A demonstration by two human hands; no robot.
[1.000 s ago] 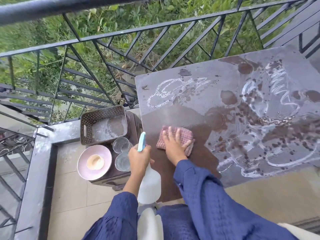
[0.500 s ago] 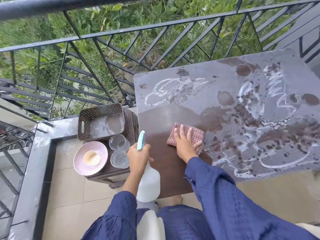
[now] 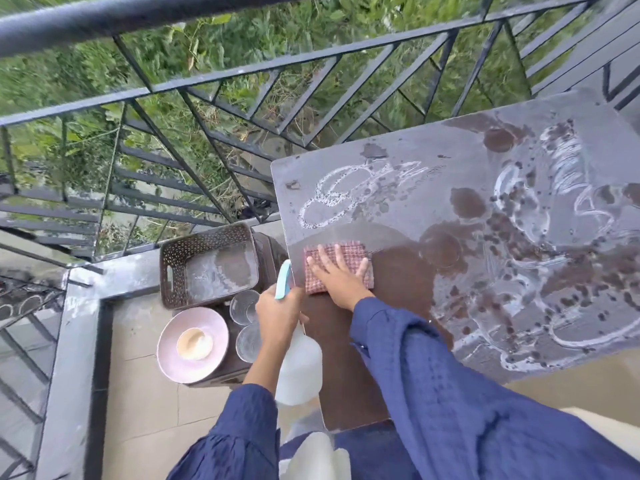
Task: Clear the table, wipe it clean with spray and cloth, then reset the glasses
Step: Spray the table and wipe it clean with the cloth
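Observation:
The dark brown table (image 3: 398, 202) is dusty and wet, streaked with white marks; a wiped dark strip runs along its left side. My right hand (image 3: 341, 277) lies flat with spread fingers on a pink checked cloth (image 3: 349, 252) near the table's left edge. My left hand (image 3: 280, 311) grips the neck of a white spray bottle (image 3: 299, 370) with a light blue trigger, held just off that edge. Two clear glasses (image 3: 244, 306) (image 3: 247, 342) stand on a low stand to the left of the table.
On the low stand also sit a brown perforated basket (image 3: 169, 268) and a pink plate (image 3: 169, 355) holding a beige piece. A black metal railing (image 3: 242, 109) with greenery behind runs along the far side. Tiled floor lies below left.
My right hand has pushed the cloth away from me and to the left, up to the edge of the dusty area. The left hand still holds the bottle in the same spot.

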